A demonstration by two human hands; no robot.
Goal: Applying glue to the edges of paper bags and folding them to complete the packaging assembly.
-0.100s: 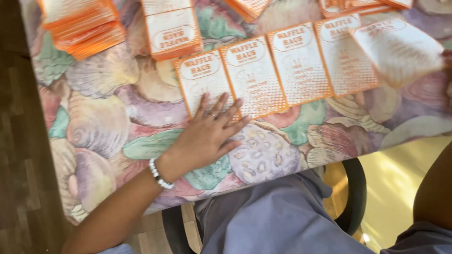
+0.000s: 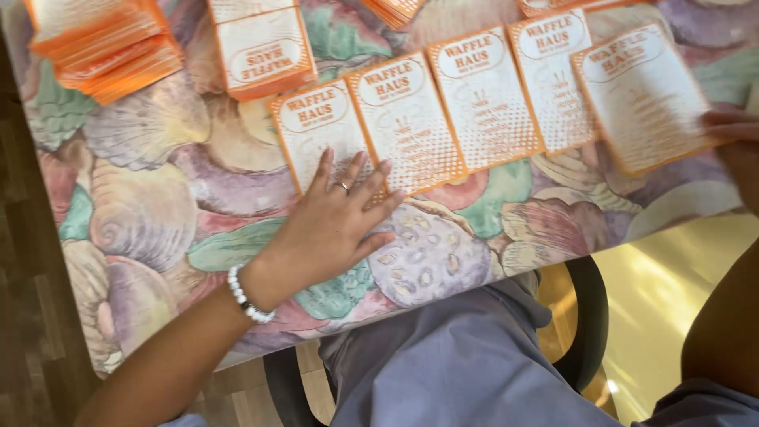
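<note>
Because the left hand (image 2: 336, 225) lies flat and spread on the first card (image 2: 322, 134) while the right hand (image 2: 735, 146) pinches the last card (image 2: 644, 95), a nudge could skew the overlapping row.

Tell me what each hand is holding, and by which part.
The right hand holds the rightmost card by its lower right edge. The left hand holds nothing; it lies flat, fingers on the bottom of the leftmost card.
</note>
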